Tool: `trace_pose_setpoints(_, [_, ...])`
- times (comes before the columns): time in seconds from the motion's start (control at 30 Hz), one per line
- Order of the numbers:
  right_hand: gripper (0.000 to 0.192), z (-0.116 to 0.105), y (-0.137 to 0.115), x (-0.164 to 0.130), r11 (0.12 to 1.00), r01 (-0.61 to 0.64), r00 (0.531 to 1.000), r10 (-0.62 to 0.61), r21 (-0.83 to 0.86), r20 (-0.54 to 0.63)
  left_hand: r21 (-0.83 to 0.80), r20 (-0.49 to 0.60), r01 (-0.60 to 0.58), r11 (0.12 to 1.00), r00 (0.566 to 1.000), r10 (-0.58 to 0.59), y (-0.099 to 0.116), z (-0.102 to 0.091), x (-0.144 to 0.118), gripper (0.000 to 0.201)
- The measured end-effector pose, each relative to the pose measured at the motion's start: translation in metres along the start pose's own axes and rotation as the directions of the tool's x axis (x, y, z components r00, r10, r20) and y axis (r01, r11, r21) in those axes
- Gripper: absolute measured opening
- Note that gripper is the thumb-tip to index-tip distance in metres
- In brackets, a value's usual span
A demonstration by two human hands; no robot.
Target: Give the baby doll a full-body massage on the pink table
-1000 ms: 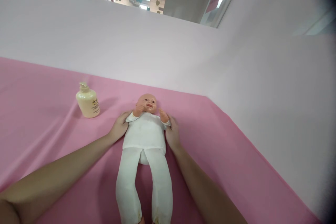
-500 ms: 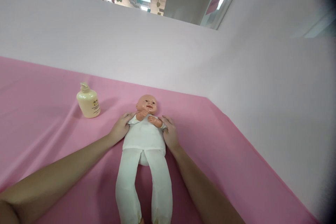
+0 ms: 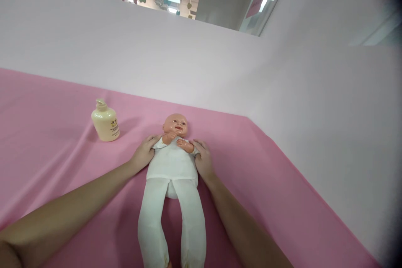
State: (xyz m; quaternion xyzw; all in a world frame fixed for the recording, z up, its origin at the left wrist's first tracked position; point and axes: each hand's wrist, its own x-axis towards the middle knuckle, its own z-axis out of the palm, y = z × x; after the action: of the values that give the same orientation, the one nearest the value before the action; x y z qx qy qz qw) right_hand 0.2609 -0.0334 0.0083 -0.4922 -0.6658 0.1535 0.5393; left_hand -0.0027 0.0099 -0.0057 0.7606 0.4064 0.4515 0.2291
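Observation:
A baby doll [image 3: 172,163] with a white cloth body lies on its back, its head toward the wall and its legs toward me. Its bare plastic forearms are bent over its chest. My left hand [image 3: 145,151] grips the doll's side at the upper arm on the left of the view. On the opposite side, my right hand [image 3: 203,158] clasps the other upper arm, thumb against the torso. Some of my fingertips are hidden behind the doll's arms. The doll's feet are mostly cut off at the lower frame edge.
A cream pump bottle [image 3: 106,124] stands upright to the left of the doll. Pink cloth [image 3: 251,167] with some creases covers the surface below. White walls [image 3: 141,54] rise behind and at the right, with a window [image 3: 220,0] above.

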Motion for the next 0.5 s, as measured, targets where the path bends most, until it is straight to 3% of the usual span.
trace_pose_setpoints(0.5, [0.066, 0.0003, 0.0008, 0.0001, 1.000, 0.005, 1.000, -0.005, -0.002, 0.000, -0.006, 0.005, 0.012, 1.000, 1.000, -0.012, -0.0001, -0.0002, -0.0006, 0.076])
